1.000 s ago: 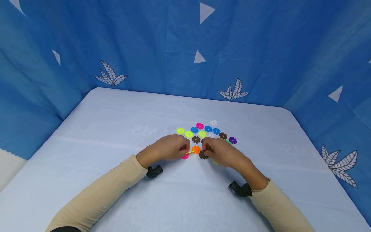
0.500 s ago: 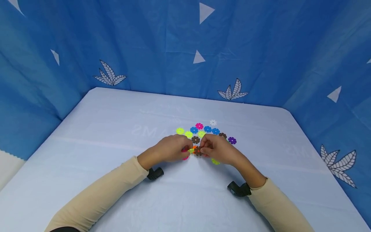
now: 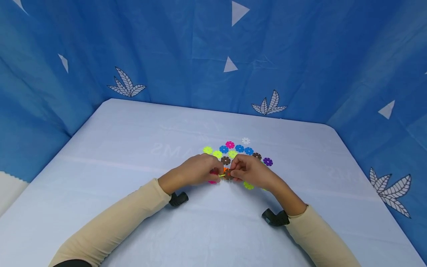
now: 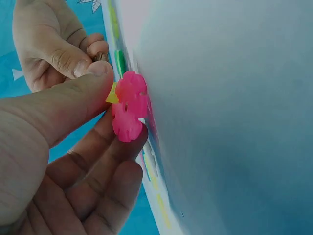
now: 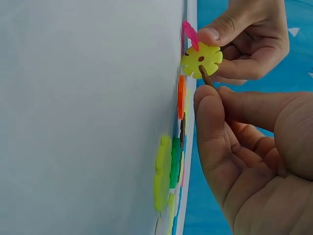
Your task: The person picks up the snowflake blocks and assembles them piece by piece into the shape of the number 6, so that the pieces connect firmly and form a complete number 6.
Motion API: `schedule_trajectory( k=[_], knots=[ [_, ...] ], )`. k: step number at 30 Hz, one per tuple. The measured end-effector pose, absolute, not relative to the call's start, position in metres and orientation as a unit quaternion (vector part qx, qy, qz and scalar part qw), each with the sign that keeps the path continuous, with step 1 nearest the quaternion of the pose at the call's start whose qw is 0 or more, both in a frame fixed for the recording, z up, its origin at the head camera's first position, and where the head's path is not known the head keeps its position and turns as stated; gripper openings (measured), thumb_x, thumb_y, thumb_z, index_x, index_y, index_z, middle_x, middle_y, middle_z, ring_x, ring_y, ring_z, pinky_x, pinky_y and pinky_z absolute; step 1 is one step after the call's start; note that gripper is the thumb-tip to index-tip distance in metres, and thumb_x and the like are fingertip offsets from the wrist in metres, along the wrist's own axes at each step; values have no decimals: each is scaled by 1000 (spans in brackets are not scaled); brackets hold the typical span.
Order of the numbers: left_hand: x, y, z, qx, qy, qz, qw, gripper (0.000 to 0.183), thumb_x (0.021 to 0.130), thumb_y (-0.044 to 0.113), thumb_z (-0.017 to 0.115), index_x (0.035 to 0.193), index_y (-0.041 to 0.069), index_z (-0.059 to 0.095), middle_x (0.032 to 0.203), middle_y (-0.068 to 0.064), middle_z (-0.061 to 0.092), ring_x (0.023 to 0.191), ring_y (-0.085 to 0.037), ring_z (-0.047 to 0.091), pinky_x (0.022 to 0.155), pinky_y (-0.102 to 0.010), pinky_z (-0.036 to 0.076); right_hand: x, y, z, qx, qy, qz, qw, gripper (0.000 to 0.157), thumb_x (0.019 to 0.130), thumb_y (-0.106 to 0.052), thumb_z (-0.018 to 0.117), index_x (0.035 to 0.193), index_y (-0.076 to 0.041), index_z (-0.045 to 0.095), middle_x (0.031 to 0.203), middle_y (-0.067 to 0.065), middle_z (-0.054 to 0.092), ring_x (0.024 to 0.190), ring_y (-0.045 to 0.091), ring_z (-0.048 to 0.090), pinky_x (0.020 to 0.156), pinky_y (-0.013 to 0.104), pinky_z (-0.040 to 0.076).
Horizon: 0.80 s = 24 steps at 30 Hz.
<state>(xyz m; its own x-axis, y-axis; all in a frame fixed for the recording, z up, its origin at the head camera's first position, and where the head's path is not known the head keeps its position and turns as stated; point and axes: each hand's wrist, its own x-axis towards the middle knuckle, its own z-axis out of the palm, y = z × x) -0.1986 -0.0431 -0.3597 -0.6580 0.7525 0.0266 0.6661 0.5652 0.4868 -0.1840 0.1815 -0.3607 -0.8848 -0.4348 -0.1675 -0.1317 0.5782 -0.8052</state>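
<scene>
My left hand (image 3: 200,170) pinches a yellow notched plastic disc (image 5: 210,58), a flower-shaped snap-together piece. A pink disc (image 4: 132,95) is joined to its edge and stands crosswise beside the left fingertips. Between thumb and forefinger, my right hand (image 3: 251,171) holds a brown notched disc (image 3: 228,175) edge-on to the yellow one. In the right wrist view the brown rim sits at a slot of the yellow disc. Both hands are close together just over the table, with an orange disc (image 5: 181,97) lying near them.
Loose notched discs lie beyond the hands on the white-covered table (image 3: 160,126): several blue, yellow and brown ones, a purple disc (image 3: 268,161) and a white disc (image 3: 245,141). A yellow disc (image 3: 248,185) lies below the right hand. A blue curtain (image 3: 186,55) surrounds the table.
My right hand has moved left with the brown disc, bringing it against the yellow disc. The left hand has shifted slightly right, and the yellow disc has turned in its fingers.
</scene>
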Motion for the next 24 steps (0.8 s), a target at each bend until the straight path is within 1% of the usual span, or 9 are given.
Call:
schedule_trajectory(
  k=[10,19,24],
  knots=[
    [-202,-43,-363,407,870,260,103,10,84,13,85,88,13,75,77,10,64,73,-9,57,71,-24,49,-183,180,-361,-166,876,-421,167,14,92,1,72,97,-7,62,85,5,67,77,20,67,73,33,58],
    [-204,-41,-364,403,864,277,118,10,83,11,85,88,12,75,79,10,67,74,-6,60,73,-24,50,-183,179,-362,-181,876,-419,157,13,91,3,72,91,-7,64,85,4,70,76,20,67,72,32,58],
    [-205,-41,-362,401,864,278,122,11,82,10,85,86,13,75,77,10,66,73,-6,60,72,-25,50,-186,177,-366,-186,877,-416,149,13,90,2,73,89,-7,64,86,2,70,75,19,67,71,31,57]
  ],
)
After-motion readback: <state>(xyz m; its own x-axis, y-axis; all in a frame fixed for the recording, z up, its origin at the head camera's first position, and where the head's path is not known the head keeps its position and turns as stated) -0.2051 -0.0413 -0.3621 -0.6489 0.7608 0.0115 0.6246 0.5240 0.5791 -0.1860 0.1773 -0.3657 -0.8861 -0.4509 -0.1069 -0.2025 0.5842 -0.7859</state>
